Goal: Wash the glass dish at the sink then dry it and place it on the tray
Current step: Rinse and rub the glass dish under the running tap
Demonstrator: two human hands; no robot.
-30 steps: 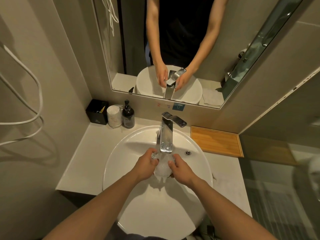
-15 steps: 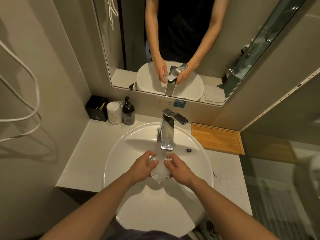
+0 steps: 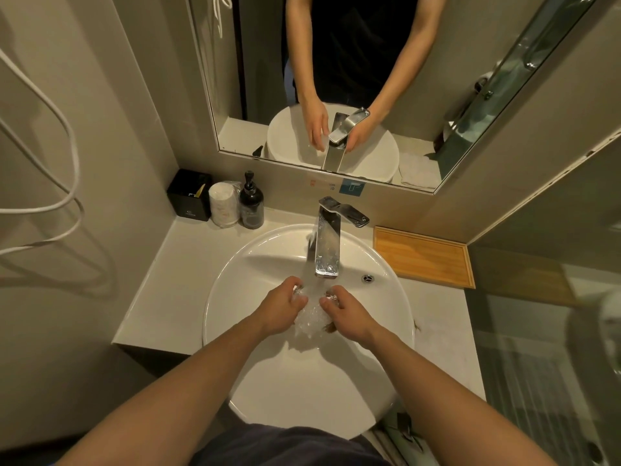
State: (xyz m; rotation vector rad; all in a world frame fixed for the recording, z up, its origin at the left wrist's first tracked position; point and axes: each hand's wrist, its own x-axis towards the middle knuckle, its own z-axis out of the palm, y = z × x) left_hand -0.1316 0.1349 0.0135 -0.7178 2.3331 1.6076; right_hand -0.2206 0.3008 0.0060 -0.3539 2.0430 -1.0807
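The small clear glass dish is held between both hands over the round white sink, right under the chrome tap. Water runs from the spout onto it and splashes. My left hand grips the dish's left side, my right hand its right side. Much of the dish is hidden by fingers and foaming water. The wooden tray lies on the counter to the right of the tap, with nothing on it.
A black box, a stack of wrapped paper cups and a black pump bottle stand at the counter's back left. A mirror hangs above. White cables hang on the left wall. A glass partition stands at the right.
The hands stay under the tap with the dish and shift slightly on it. The camera view has drifted a little.
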